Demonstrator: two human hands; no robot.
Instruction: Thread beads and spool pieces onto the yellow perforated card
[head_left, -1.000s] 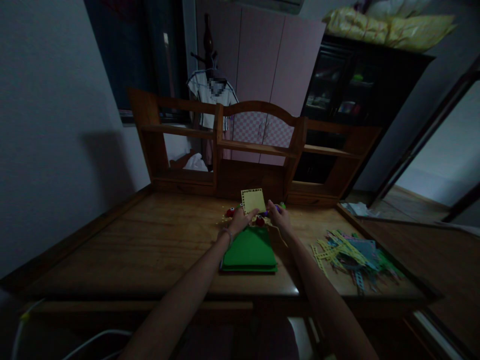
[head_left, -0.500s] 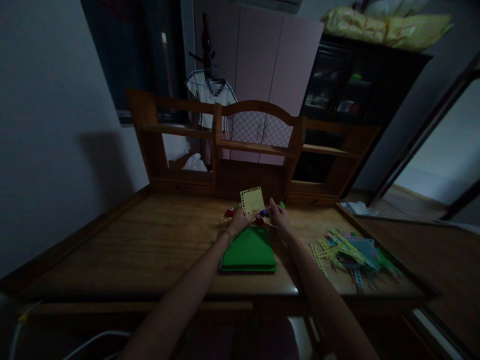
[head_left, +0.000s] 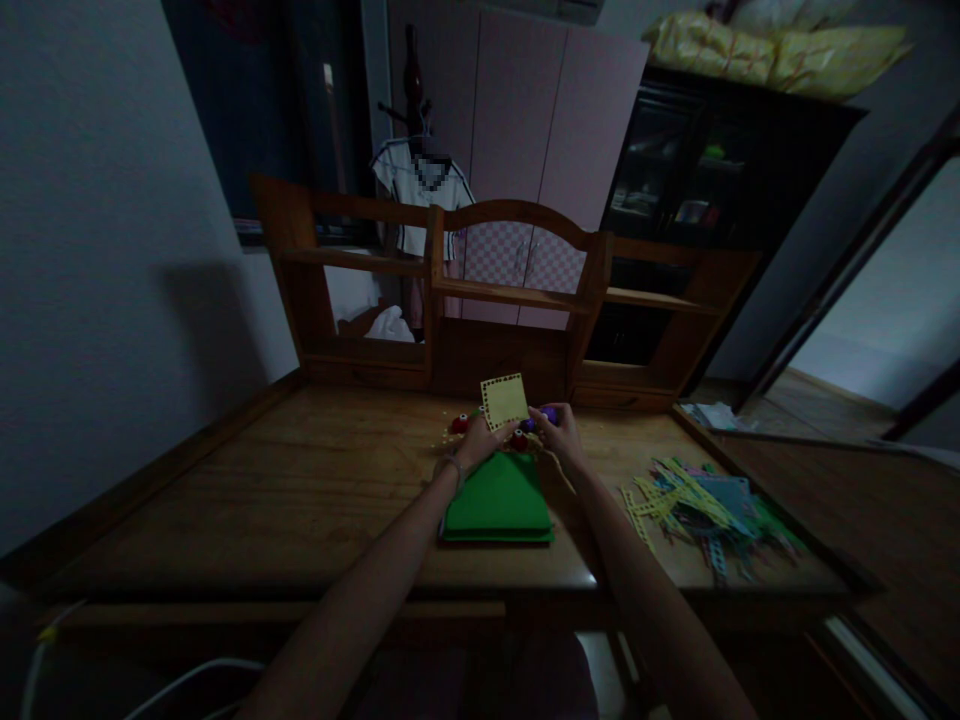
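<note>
My left hand (head_left: 478, 443) pinches a square of yellow paper (head_left: 505, 401) by its lower edge. Small punched holes run along the paper's edges. At its right side my right hand (head_left: 559, 432) is closed around a small purple craft punch (head_left: 550, 413), which meets or nearly meets the paper's edge; the fingers partly hide it. Another purple punch (head_left: 528, 425) lies between the hands. A red punch (head_left: 518, 439) is just below it, and a second red punch (head_left: 460, 424) stands left of the paper. Below the hands lies a stack of green sheets (head_left: 498, 500).
A heap of punched paper strips (head_left: 686, 500), yellow, green and blue, covers the right of the wooden desk (head_left: 315, 480). Tiny yellow paper bits are scattered around the punches. A wooden shelf unit (head_left: 510, 294) rises along the desk's back edge.
The purple punch in my right hand has turned and now shows more plainly above the fingers, with the hand closer to the paper. My left hand and the yellow paper have hardly moved.
</note>
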